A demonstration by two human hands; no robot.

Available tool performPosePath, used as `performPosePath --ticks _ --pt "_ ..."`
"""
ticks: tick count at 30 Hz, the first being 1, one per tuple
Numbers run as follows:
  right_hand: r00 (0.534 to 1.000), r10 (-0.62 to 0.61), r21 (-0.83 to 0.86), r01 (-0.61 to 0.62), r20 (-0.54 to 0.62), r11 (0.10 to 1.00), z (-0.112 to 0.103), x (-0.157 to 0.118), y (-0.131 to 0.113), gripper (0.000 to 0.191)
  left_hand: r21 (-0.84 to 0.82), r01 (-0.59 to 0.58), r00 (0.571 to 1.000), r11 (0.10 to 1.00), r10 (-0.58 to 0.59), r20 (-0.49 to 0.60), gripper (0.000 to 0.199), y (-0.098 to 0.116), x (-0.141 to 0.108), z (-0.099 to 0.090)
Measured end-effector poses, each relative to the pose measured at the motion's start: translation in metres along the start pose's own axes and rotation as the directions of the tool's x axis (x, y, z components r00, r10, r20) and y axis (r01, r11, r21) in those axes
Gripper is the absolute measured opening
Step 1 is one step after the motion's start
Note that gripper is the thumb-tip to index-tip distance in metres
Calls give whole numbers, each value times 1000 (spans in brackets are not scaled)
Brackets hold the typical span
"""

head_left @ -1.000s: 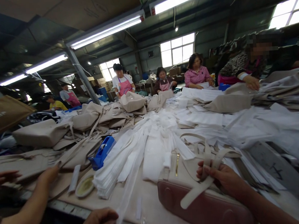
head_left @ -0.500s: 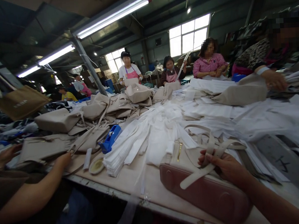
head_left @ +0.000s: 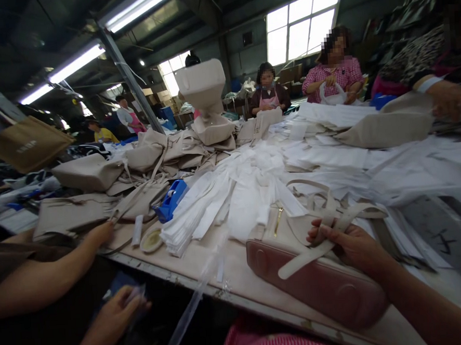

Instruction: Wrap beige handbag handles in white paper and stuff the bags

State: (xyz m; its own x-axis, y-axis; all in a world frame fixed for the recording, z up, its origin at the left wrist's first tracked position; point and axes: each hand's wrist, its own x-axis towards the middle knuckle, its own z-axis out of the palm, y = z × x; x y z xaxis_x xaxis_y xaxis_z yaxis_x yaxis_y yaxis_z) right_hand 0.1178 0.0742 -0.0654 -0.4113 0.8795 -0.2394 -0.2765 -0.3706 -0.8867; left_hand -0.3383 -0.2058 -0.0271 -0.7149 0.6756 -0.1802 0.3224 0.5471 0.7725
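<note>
My right hand [head_left: 346, 243] is closed around the pale strap [head_left: 308, 261] of a handbag. The handbag [head_left: 315, 284] lies on the table's near side, its dark red base facing me, with a gold zip pull [head_left: 278, 221] on its cream body. Below the table edge at lower left, my left hand [head_left: 116, 317] pinches a small crumpled piece of clear plastic [head_left: 134, 294]. A strip of clear film [head_left: 188, 310] hangs over the table edge between my hands. At the left, a co-worker's hand [head_left: 100, 235] touches a beige bag [head_left: 74, 213].
Stacked white paper strips [head_left: 196, 216] cover the table's middle. Left of them are a blue tape dispenser [head_left: 172, 201] and a roll of tape [head_left: 151, 241]. Beige bags [head_left: 186, 152] are heaped behind. A grey board [head_left: 441, 237] lies at right. Several co-workers stand around the table.
My left hand has come into view at lower left with the plastic. My right hand keeps its hold on the strap. Across the table, a co-worker has lifted a beige bag.
</note>
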Motion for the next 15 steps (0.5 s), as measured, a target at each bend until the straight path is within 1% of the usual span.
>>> performPosePath --ticks 1,2,3,4,5,6,7,8,10,12,13,15 --pt "1000 5 4 -5 -2 1000 1 0 0 39 -47 -41 999 998 42 21 33 8 11 15" --pt "1000 11 10 -11 -4 1000 1 1 0 39 -64 -108 993 992 111 46 34 19 25 32" --pt "1000 17 16 -16 -8 1000 1 1 0 40 -37 -205 975 978 208 73 33 33 40 52" --pt "1000 23 23 -22 -12 999 1 1 0 40 37 -323 943 946 319 92 31 49 56 72" --pt "999 29 30 -29 -16 999 0 2 0 41 169 -456 886 874 429 175 30 65 72 93" --pt "999 38 35 -37 -21 999 0 2 1 41 269 -592 805 759 542 242 31 81 88 113" --pt "999 45 38 -44 -28 998 -1 2 1 41 332 -704 710 627 632 312 34 95 104 132" --pt "998 52 41 -50 -34 998 -2 3 2 41 331 -748 664 576 659 353 37 106 118 149" --pt "997 63 42 -61 -39 997 -2 4 3 40 316 -805 594 503 689 416 46 121 145 178" --pt "997 66 44 -64 -38 997 -3 5 3 39 290 -843 538 454 691 482 48 128 168 201" --pt "997 65 46 -64 -36 997 -3 6 4 39 279 -857 514 432 689 511 46 130 178 210" --pt "997 64 43 -63 -41 997 -3 7 4 38 264 -877 479 402 688 544 36 133 192 225"
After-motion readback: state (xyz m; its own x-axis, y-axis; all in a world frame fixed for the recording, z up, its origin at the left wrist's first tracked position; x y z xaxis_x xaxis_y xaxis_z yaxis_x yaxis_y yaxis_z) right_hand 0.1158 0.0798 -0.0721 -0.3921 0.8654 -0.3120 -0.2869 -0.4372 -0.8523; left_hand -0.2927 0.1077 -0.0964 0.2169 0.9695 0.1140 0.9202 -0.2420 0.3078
